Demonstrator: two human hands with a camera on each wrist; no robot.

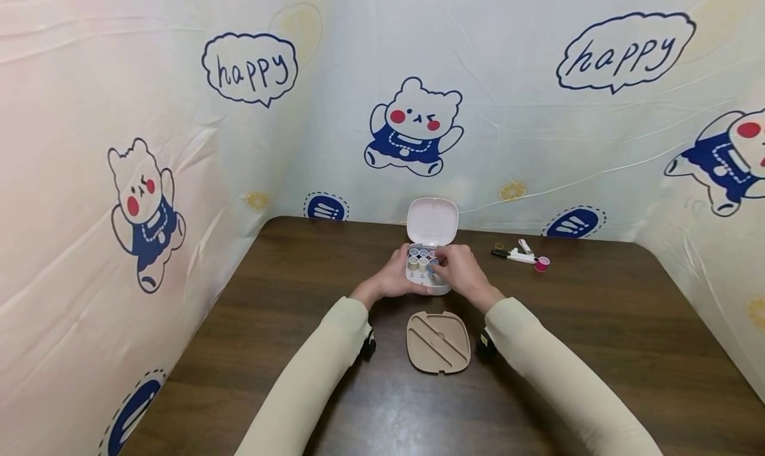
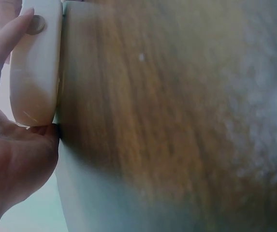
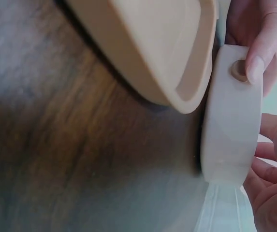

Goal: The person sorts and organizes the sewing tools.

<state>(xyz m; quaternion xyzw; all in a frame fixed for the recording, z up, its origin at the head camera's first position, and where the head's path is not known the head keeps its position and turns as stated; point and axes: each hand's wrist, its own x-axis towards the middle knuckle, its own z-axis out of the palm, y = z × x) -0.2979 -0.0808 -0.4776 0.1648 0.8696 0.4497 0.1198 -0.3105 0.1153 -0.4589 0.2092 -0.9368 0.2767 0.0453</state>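
A white sewing box [image 1: 431, 289] stands on the table with its lid [image 1: 433, 221] raised. Several thread spools [image 1: 414, 263] sit upright in rows inside it. My left hand [image 1: 396, 275] grips the box's left side, its thumb on the front wall by a round button [image 2: 36, 25]. Over the box's right part, the fingers of my right hand [image 1: 461, 269] pinch a bluish thread spool [image 1: 433, 263]. In the right wrist view the box wall [image 3: 229, 125] hides those fingertips.
A beige tray insert [image 1: 439, 342] with diagonal ridges lies in front of the box. To the right are a pink spool [image 1: 542, 264], a black-and-white pen-like tool [image 1: 515, 255] and a small white piece [image 1: 525, 246]. A printed curtain [image 1: 335, 144] hangs behind the table.
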